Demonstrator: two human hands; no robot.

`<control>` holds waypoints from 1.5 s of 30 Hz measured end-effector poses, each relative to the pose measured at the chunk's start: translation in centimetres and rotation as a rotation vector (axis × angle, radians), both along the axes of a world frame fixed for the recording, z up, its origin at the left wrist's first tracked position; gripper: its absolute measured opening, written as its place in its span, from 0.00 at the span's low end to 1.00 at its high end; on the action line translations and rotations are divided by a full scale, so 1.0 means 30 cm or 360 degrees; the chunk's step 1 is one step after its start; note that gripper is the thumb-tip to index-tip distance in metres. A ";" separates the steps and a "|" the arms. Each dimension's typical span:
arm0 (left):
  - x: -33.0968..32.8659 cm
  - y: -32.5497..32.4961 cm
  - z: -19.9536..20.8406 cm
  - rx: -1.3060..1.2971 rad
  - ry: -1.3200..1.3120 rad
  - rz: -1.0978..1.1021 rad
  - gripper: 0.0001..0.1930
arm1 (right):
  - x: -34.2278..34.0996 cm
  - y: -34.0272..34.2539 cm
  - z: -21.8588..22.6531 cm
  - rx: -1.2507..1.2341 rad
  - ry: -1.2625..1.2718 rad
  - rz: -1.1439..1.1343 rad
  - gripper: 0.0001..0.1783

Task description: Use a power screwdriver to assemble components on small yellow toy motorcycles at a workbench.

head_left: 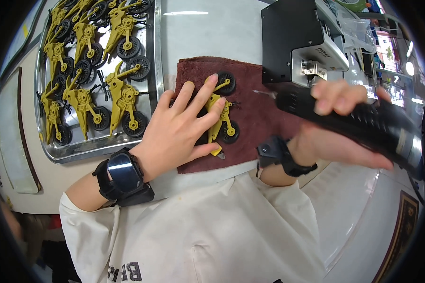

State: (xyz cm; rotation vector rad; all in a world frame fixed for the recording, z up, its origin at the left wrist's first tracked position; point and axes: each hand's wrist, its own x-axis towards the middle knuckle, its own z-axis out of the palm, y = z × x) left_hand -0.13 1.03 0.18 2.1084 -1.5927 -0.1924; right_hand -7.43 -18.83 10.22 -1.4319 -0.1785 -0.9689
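Left hand (186, 115) spread over yellow model motorcycle (220, 114), right hand (333, 139) gripping black driver (300, 103); light pressure could let the motorcycle skid

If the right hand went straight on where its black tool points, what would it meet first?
Probably the upper black wheel of the yellow toy motorbike that the left hand touches, though the height of the tool is unclear.
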 end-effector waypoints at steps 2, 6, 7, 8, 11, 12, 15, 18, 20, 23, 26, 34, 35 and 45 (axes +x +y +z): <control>0.002 -0.001 0.006 0.0020 0.0019 0.0004 0.40 | 0.049 0.022 -0.028 0.0003 -0.0017 0.0173 0.55; 0.000 0.003 -0.008 0.0004 0.0028 -0.0001 0.41 | 0.108 0.035 -0.062 0.0045 -0.0005 0.0278 0.56; 0.000 0.006 -0.009 0.0007 0.0034 0.0007 0.41 | 0.113 0.038 -0.068 0.0088 0.0005 0.0277 0.56; 0.000 0.007 -0.008 0.0010 0.0027 0.0004 0.41 | 0.115 0.039 -0.073 0.0129 0.0016 0.0275 0.57; -0.001 0.007 -0.005 0.0016 0.0035 -0.0001 0.40 | 0.131 0.018 -0.133 0.0010 0.0072 0.0269 0.57; -0.001 0.007 -0.005 0.0015 0.0040 -0.0006 0.40 | 0.138 0.027 -0.144 0.0068 0.0089 0.0262 0.58; 0.003 0.009 -0.007 0.0018 0.0049 -0.0002 0.40 | 0.156 0.032 -0.156 0.0132 0.0092 0.0274 0.58; 0.008 0.007 -0.011 0.0023 0.0067 0.0005 0.40 | 0.170 0.042 -0.162 0.0124 0.0160 0.0260 0.59; 0.007 0.007 -0.013 0.0021 0.0071 0.0007 0.40 | 0.180 0.033 -0.171 0.0068 0.0189 0.0282 0.59; 0.009 0.001 -0.009 0.0009 0.0062 0.0005 0.40 | 0.185 0.020 -0.159 0.0144 0.0231 0.0441 0.59; 0.007 -0.001 -0.011 -0.0003 0.0037 -0.0014 0.40 | 0.195 0.001 -0.167 0.0175 0.0206 0.0460 0.59; 0.006 -0.005 -0.007 0.0022 -0.0078 -0.0013 0.38 | 0.041 -0.029 0.044 -0.0107 -0.0106 0.0011 0.57; 0.001 0.005 -0.007 0.0029 -0.0068 -0.0006 0.38 | -0.020 -0.063 0.111 -0.0058 -0.0093 -0.0383 0.56; 0.002 0.001 -0.002 0.0046 -0.0103 -0.0021 0.39 | -0.037 -0.257 0.067 -0.0028 0.0240 -0.1118 0.54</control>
